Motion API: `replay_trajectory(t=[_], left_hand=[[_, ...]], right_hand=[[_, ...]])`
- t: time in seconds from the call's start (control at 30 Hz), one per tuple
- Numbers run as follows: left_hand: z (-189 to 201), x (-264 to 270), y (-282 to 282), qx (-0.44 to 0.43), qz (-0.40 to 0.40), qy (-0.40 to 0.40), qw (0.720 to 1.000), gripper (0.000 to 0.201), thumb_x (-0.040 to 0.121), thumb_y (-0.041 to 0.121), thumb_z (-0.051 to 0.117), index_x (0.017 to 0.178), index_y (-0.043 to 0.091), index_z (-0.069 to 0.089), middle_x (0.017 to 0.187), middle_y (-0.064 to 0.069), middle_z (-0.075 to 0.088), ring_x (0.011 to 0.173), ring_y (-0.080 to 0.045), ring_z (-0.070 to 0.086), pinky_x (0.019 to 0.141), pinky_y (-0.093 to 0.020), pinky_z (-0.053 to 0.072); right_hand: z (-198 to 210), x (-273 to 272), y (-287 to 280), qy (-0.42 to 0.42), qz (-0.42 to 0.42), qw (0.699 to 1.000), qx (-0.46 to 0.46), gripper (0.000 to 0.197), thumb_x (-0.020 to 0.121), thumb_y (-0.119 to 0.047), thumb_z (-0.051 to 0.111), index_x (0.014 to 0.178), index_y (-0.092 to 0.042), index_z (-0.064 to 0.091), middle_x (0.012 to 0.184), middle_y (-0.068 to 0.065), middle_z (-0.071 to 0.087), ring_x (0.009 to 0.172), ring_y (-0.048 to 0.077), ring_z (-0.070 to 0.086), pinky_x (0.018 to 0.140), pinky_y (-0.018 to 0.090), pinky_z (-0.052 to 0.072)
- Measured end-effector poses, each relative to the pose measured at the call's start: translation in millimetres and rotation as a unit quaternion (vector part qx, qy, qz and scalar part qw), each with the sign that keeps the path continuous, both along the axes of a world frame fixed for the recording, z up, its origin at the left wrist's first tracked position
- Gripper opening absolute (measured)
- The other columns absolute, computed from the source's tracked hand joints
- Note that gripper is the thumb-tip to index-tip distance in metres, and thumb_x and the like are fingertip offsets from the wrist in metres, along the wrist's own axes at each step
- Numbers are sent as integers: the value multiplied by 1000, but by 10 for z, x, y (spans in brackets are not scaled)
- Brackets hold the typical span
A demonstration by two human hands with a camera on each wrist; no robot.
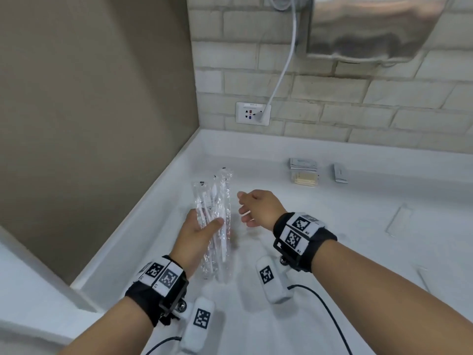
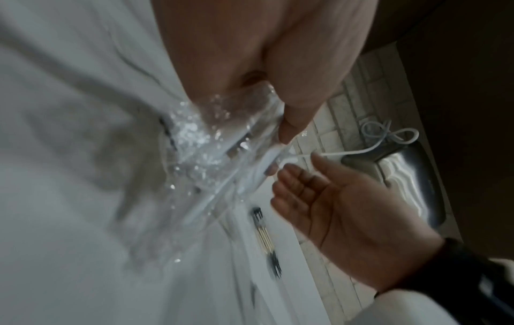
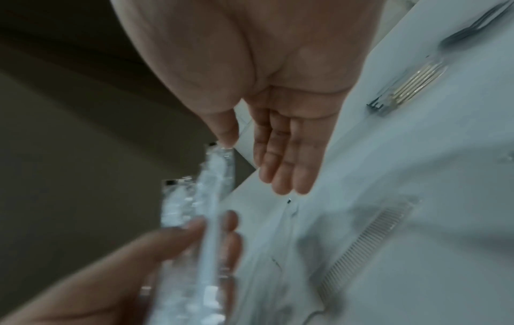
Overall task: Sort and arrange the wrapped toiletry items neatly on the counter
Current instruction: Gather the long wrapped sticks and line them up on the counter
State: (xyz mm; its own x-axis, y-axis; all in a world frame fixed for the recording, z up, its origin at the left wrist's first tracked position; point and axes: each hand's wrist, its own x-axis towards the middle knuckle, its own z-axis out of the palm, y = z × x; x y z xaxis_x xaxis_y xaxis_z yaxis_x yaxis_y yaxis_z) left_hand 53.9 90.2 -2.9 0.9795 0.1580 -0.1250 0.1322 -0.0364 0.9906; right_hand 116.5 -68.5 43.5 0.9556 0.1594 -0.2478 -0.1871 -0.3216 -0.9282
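My left hand holds a bundle of clear-wrapped toothbrushes upright above the white counter, thumb pressed across the wrappers. The same bundle fills the left wrist view, and it shows blurred as the wrapped toothbrushes in the right wrist view. My right hand hovers just right of the bundle, fingers relaxed and straight, holding nothing; its palm faces the wrappers. A wrapped comb lies flat on the counter below my right hand.
Small stacked sachets and a pack of cotton swabs lie near the back wall, with a white packet beside them. Clear flat wrappers lie to the right. A wall socket with a white cable sits above the counter's back edge.
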Motion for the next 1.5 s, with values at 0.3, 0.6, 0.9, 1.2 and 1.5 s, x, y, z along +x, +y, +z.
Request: replay_trajectory(t=[0.3,0.6,0.9,1.2,1.5], left_hand=[[174,68,485,-1,68,-40,997,35,89,27,67,120,24,51,115,3,67,106,-16,65,95,-39,49],[184,27,602,12,57,-32,998,33,88,29,67,117,29,51,113,8,67,107,-13,64,96,-38,46],[197,-33,584,25,36,-12,999,37,87,34,68,119,26,51,115,2,69,106,-21,68,100,-47,47],[274,-46,478,16,17,-14,1000,30,93,20,62,120,16,48,112,-11,70,84,-18,76,84,-41,55],[374,-96,687,92,79,-54,991,28,91,22,64,116,24,51,108,6,67,102,-14,66,88,-30,49]], right_hand=[[-119,81,550,-115,314,841,-424,54,99,-41,42,149,-27,30,161,6,16,146,32,16,118,42,15],[-381,-187,874,-90,386,772,-497,62,94,-44,47,150,-29,25,161,6,-7,146,41,2,115,60,18],[-435,-300,-4,-63,381,776,-499,73,93,-57,43,151,-42,2,160,3,-21,148,36,-10,117,58,9],[-330,-399,-227,-48,339,796,-500,77,84,-57,58,149,-41,21,162,-1,-10,149,29,-5,119,54,13],[-325,-216,779,-171,395,802,-413,70,92,-18,54,152,-27,18,162,1,6,147,32,16,116,55,22]])
